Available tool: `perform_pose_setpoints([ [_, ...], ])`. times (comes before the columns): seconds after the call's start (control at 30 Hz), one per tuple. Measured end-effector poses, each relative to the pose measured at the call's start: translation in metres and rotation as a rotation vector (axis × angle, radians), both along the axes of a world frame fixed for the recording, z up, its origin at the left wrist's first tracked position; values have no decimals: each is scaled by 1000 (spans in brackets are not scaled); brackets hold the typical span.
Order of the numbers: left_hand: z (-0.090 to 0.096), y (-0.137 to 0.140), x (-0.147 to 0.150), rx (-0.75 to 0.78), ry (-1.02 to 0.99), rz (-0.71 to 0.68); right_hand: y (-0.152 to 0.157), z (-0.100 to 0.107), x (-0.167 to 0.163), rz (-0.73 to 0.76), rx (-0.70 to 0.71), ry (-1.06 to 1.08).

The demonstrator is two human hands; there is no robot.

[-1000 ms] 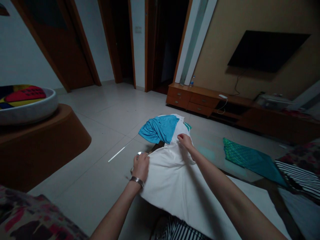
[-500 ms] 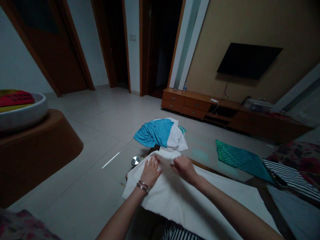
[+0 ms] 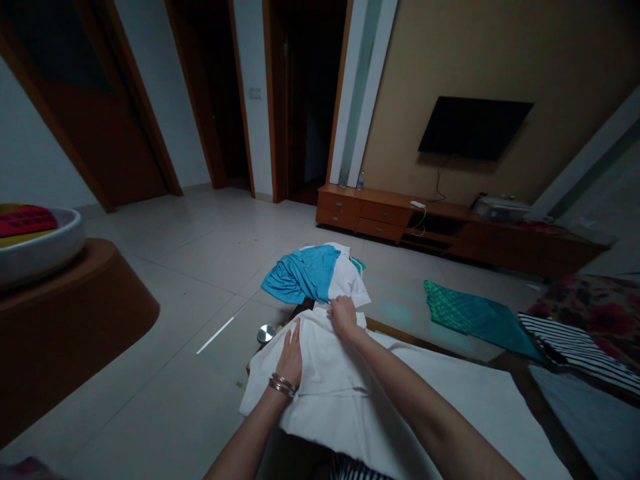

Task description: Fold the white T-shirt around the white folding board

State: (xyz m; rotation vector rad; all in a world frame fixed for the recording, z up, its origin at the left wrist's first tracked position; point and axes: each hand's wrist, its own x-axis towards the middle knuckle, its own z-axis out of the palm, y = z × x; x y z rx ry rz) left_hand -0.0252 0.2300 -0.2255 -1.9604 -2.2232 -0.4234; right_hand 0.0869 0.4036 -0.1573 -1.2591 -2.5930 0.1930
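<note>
The left hand [image 3: 290, 363] lies open on the white cloth [image 3: 330, 373], with its fingers stretched forward. The right hand [image 3: 344, 317], a little farther ahead, is closed and pinches the far part of this cloth, which spreads under the 2 hands and to their right. Ahead of them lies a blue garment [image 3: 303, 273]; just beyond the left fingertips, a round shiny object [image 3: 266, 333].

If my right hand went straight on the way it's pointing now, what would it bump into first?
Past the white cloth at its fingers, your right hand would probably meet the blue garment just ahead first, though depth is unclear in this one view, so it might pass above it.
</note>
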Motion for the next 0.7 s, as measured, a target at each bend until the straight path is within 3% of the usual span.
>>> perform_pose_setpoints([
  [0.1, 1, -1, -1, -35, -13, -44, -6, -10, -12, -12, -13, 22],
  [0.23, -2, -1, -4, 5, -81, -13, -4, -14, -9, 79, -96, 74],
  [0.43, -1, 1, -3, 34, -204, 13, 17, -2, 2, 165, -231, 184],
  [0.57, 0, 1, -3, 12, -263, 15, 39, 17, 5, 123, -165, 287],
  [0.7, -8, 1, -4, 16, -293, 40, 58, 22, 2, -32, -53, 333],
])
